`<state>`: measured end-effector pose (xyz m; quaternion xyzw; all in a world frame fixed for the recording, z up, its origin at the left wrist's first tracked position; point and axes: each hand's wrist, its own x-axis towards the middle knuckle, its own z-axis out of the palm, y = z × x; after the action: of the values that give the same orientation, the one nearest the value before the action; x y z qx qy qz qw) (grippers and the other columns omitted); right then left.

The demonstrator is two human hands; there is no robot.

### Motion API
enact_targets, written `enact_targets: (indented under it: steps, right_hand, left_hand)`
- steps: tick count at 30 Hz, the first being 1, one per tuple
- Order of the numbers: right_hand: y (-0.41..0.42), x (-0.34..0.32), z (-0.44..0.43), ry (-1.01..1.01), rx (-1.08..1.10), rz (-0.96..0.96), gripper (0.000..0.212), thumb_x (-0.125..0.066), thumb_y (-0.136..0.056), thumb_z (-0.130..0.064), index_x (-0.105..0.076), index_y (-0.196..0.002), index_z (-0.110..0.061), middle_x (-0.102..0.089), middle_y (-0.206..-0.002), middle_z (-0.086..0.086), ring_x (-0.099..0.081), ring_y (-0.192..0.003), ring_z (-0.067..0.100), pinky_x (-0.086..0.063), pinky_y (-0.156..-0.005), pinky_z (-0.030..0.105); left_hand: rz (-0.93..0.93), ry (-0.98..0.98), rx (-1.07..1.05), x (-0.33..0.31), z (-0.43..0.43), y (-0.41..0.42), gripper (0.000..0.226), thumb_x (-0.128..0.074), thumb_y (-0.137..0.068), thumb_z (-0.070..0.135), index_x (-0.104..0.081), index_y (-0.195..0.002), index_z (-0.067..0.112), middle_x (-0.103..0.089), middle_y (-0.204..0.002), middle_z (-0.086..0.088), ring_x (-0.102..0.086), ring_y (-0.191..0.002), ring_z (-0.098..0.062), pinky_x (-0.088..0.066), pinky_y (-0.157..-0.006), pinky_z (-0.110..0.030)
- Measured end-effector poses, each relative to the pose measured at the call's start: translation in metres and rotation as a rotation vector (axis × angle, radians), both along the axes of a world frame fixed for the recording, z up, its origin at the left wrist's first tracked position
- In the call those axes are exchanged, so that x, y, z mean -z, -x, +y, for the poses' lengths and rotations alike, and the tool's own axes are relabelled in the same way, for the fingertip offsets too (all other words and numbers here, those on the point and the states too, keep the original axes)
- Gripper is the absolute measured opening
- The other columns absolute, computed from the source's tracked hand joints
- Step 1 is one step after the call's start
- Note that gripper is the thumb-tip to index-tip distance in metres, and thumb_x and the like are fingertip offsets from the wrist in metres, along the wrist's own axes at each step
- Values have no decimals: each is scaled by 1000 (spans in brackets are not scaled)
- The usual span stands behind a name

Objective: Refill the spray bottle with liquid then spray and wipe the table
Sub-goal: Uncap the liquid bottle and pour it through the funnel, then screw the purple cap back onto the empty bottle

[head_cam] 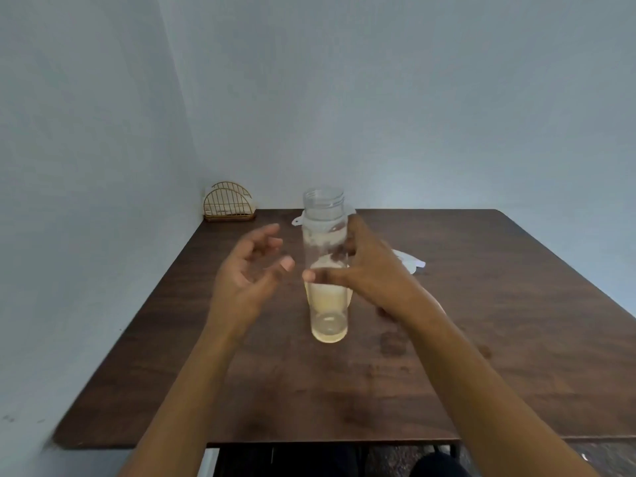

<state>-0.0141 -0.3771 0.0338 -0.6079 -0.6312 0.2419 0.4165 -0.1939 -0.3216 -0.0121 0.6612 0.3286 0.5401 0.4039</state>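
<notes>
Gripping bottle (328, 315), right hand (371, 270), left hand (244, 280) hovering

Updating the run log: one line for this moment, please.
clear bottle: uncapped, upright on table, partly filled | right hand: grips bottle | left hand: open, beside it

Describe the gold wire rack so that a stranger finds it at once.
Look at the brown table and follow its left edge to the far corner. The rack stands there, the only gold, arch-shaped wire thing.
</notes>
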Motion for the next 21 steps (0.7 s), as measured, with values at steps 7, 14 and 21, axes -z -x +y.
enact_targets:
  steps: [7, 14, 21]
  right_hand:
    - [36, 42, 6, 25, -16, -5, 69, -84, -62, -40, -45, -117, -26, -63, -102, -14, -60, -93, 4, -46, -80, 23]
    - [18, 52, 7, 84, -86, 156, 69, -84, -66, -33, -46, -124, -31, -59, -105, -15, -60, -94, 2, -51, -79, 23]
    - [-67, 101, 28, 203, 303, -829, 35, -44, -87, 1, -51, -120, -6, -55, -118, 14, -48, -110, 32, -41, -85, 35]
  left_hand:
    - [73, 119, 203, 42, -19, -7, 89, -81, -58, 25, -40, -135, 38, -64, -120, 16, -62, -112, -6, -55, -89, -28]
    - [52, 153, 18, 54, -16, -13, 79, -82, -57, 31, -51, -129, 23, -70, -111, 2, -68, -102, -12, -55, -91, -44]
    - [117, 164, -3, 61, -15, -15, 84, -84, -59, 36, -45, -133, 26, -65, -121, 6, -63, -111, -13, -51, -97, -46]
